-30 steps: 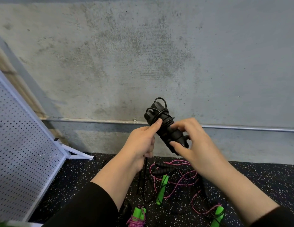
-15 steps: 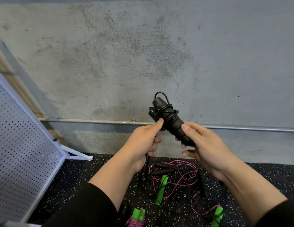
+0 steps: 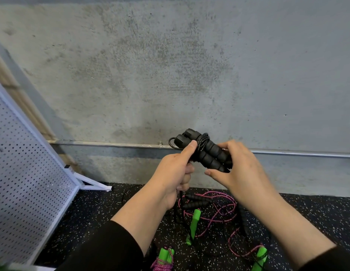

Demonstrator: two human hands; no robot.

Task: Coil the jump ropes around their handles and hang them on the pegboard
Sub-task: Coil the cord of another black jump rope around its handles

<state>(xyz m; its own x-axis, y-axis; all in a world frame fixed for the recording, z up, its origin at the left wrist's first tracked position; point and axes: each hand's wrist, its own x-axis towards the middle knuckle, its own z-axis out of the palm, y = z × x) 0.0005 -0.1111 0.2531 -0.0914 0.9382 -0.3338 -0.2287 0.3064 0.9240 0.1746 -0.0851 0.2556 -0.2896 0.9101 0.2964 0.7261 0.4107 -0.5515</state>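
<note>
The far ends of the two black ribbed foam jump-rope handles are disappearing behind the right hand, so its grip there is hard to make out; the black cord wound round them is blurring near the caps. Both forearms are reaching forward in black sleeves, hands meeting in front of the chest. The left hand is curling round the bundle, thumb pressing along the coiled cord, with loose cord hanging below its fist. The right hand is cupping the handles' lower ends, fingers partly bent. Below the hands, green-handled pink ropes are lying tangled on the speckled black rubber floor. Left of the left hand, the white perforated pegboard is leaning, partly cut off.
</note>
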